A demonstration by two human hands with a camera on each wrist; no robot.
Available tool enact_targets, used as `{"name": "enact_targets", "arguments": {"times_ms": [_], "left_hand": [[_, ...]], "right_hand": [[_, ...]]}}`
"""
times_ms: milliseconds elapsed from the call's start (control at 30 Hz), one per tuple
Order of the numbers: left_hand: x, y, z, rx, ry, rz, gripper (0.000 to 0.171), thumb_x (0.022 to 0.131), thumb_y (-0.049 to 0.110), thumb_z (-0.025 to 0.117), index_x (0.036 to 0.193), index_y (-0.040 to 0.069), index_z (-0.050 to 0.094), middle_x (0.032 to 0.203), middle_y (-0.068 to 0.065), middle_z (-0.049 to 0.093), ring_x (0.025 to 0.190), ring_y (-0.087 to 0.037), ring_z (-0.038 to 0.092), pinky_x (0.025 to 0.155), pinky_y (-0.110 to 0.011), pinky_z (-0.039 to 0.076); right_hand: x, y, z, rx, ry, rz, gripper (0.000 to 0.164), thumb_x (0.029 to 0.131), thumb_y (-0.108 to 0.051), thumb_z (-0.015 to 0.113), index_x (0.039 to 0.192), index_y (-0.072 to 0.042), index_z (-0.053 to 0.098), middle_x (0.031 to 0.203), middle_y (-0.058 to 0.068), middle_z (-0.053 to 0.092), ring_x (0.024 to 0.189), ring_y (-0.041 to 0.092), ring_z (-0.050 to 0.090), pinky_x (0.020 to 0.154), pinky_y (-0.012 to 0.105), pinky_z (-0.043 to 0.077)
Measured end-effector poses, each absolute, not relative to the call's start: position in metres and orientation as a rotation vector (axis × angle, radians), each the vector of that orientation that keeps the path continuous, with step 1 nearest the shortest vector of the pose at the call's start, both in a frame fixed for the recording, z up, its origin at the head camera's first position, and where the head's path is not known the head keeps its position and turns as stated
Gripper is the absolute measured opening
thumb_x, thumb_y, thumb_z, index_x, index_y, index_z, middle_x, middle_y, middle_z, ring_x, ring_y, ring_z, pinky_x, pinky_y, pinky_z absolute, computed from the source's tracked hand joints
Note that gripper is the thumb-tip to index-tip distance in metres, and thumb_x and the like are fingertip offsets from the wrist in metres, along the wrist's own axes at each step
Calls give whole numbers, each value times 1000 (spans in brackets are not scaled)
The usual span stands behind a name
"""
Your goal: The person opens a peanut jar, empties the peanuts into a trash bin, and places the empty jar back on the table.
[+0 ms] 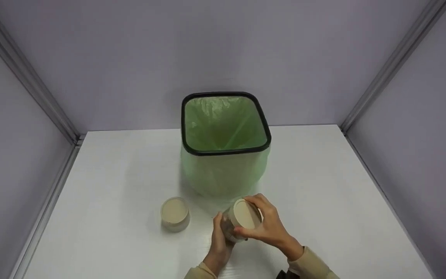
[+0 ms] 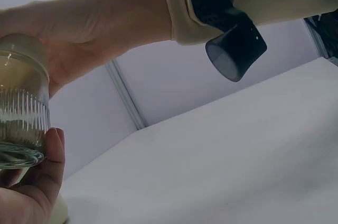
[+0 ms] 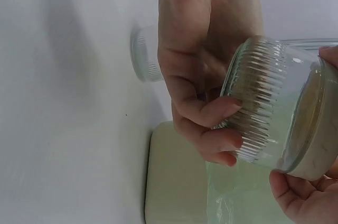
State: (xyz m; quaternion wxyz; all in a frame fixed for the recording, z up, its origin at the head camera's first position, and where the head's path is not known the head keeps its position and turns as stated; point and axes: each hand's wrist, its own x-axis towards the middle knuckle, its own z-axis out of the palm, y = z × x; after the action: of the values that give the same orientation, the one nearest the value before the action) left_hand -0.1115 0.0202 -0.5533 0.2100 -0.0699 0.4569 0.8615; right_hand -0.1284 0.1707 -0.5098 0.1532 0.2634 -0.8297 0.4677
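Note:
Tilted in front of the bin is a ribbed clear glass jar (image 3: 259, 97) with a cream lid (image 1: 245, 215) on its mouth. My left hand (image 1: 220, 245) holds the glass body, fingers curled around the ribbed lower part near the base. Thumb and fingers of my right hand (image 1: 268, 224) grip the lid from opposite sides. The left wrist view shows the jar between both hands, the right hand above at the lid. Whether the jar contains anything, I cannot tell. A second jar (image 1: 175, 214) with a similar cream lid stands upright on the table, left of my hands.
A bin (image 1: 223, 174) with a black rim and a pale green liner stands on the white table (image 1: 130, 174), just beyond my hands. Pale walls (image 1: 130, 69) enclose the table at the back and sides. A black device (image 2: 232, 34) is strapped to the right sleeve.

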Motion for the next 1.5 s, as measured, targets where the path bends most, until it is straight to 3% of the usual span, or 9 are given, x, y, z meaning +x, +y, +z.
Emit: {"name": "enact_targets", "arguments": {"times_ms": [233,533,767,967,1300,1500], "left_hand": [[-114,18,-552,-102,1350,2375,64,101,54,7,126,13,48,104,3,56,92,-14,53,74,-30,49],[-117,15,-552,-118,1471,2353,66,101,52,5,136,11,43,125,-2,54,114,-15,52,94,-29,42],[-117,13,-552,-131,1564,2345,63,102,50,9,125,8,51,113,0,58,103,-13,55,90,-29,45],[-114,10,-558,-106,1694,2315,60,103,46,9,129,5,45,129,-7,49,118,-14,47,100,-29,40],[-113,9,-558,-102,1734,2292,64,103,45,11,130,2,50,132,-10,54,114,-9,52,99,-26,41],[-115,9,-559,-109,1715,2283,63,104,45,11,136,1,43,135,-12,49,120,-14,49,103,-32,40]], "right_hand": [[-129,173,-506,749,-2448,1341,66,66,-34,87,123,-13,61,104,2,61,91,11,57,77,27,51],[-123,172,-487,646,-2683,1363,87,72,-36,83,142,-3,44,125,9,59,110,18,57,83,30,51],[-119,172,-477,512,-2849,1283,76,79,-42,75,135,4,49,112,12,59,95,17,56,74,24,50],[-118,172,-476,527,-2879,1255,64,82,-42,72,124,3,57,101,12,61,85,13,56,68,21,49],[-120,175,-475,599,-2867,1252,64,81,-41,74,123,4,58,104,12,63,86,15,60,69,23,53],[-121,177,-474,626,-2880,1303,67,80,-41,76,126,3,56,110,12,62,90,15,59,71,22,53]]}}
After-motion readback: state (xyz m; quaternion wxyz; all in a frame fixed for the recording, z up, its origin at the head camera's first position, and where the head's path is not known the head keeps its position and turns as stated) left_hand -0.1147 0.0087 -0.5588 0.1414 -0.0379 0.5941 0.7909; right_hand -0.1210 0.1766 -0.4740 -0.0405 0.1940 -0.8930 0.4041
